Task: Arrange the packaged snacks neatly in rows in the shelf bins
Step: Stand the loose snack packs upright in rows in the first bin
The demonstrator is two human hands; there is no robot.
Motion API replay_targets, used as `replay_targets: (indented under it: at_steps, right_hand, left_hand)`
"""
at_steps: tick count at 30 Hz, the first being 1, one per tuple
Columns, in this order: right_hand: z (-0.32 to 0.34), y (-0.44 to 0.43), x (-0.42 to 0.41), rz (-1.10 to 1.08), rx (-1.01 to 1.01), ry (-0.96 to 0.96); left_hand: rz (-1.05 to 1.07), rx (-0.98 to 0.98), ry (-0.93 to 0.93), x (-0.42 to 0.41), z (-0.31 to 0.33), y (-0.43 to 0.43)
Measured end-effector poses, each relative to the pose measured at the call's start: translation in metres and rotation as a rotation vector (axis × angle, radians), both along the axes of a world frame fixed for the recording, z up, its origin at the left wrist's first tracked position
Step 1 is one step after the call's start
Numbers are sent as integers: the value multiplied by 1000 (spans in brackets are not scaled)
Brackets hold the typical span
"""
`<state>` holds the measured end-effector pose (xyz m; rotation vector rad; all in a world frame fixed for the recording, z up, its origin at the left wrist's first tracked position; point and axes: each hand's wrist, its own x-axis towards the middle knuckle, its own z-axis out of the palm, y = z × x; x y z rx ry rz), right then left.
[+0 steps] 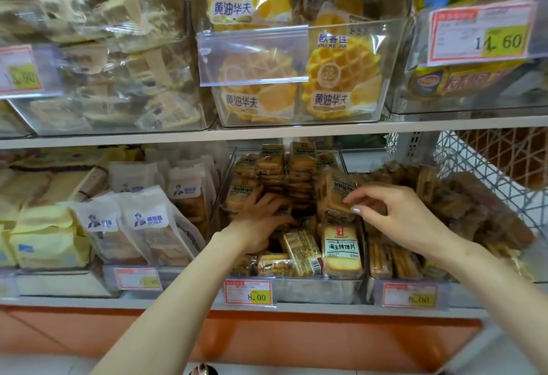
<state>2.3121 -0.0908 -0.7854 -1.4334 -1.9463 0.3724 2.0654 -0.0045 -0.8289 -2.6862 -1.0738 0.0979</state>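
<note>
A clear bin [311,287] on the lower shelf holds several packs of toasted bread slices; some stand upright at the back [299,167], others lie flat at the front [342,251]. My left hand [261,220] reaches into the bin's left half, fingers spread against the standing packs. My right hand [394,211] pinches the lower edge of one tilted pack [336,194] above the bin's right half.
White bread bags [148,226] fill the bin to the left. Brown stick packs [394,259] fill the bin to the right. A white wire basket [486,167] hangs at the right. Waffle packs [296,78] sit in the bin above. Price tags line the shelf edge.
</note>
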Motion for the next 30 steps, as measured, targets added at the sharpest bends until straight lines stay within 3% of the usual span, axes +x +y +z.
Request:
replay_targets:
  at_steps: [5,9,12,15,22,25,30]
  right_hand:
    - [-2,-2,3,7,-5,-17]
    - [0,-3,6,9,-12,-9]
    - [2,-1,7,5,-16,-7]
    - [1,0,6,-1,-17,-19]
    - [1,0,1,5,-17,-7]
    - [-1,0,1,9,-21,-25]
    - [0,0,1,5,-34,-30]
  left_hand:
    - [77,89,-42,-6,-3,5]
    - [110,-42,-51,-3,1,4]
    - [99,-176,-270,0,14,-8]
    - [100,-116,-518,9,23,-23]
    - [289,-264,-216,16,15,-31]
    - [331,-340,-285,15,13,-29]
    - [479,-650,-583,3,9,-26]
